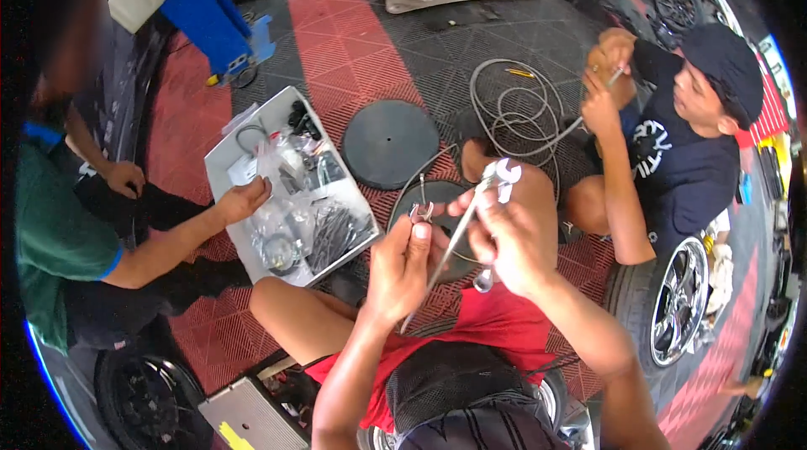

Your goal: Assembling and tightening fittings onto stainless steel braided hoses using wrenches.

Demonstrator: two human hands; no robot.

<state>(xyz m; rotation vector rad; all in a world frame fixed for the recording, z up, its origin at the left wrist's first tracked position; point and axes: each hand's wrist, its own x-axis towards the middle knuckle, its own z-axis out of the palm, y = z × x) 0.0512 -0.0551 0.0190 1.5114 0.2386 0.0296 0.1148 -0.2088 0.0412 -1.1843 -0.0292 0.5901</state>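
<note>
My left hand (399,269) is closed around a small silver piece with a forked, jaw-like end (422,213), upright between thumb and fingers. A narrow metal fitting appears just above it; whether they join cannot be told. Close by on the right, my right hand (513,244) grips a combination wrench (503,174), open jaw up, with its ring end (483,280) showing below the palm. A thin, pale line (445,258) slants from the right fingers down past the left hand. My fingers hide how it is held.
A white box (357,244) of bagged parts stands front left, a person's hand (245,200) over it. Round black discs (390,143) and a coiled grey hose (504,105) lie ahead. A crouching person (672,139) holds the hose at right, by a chrome wheel (679,303).
</note>
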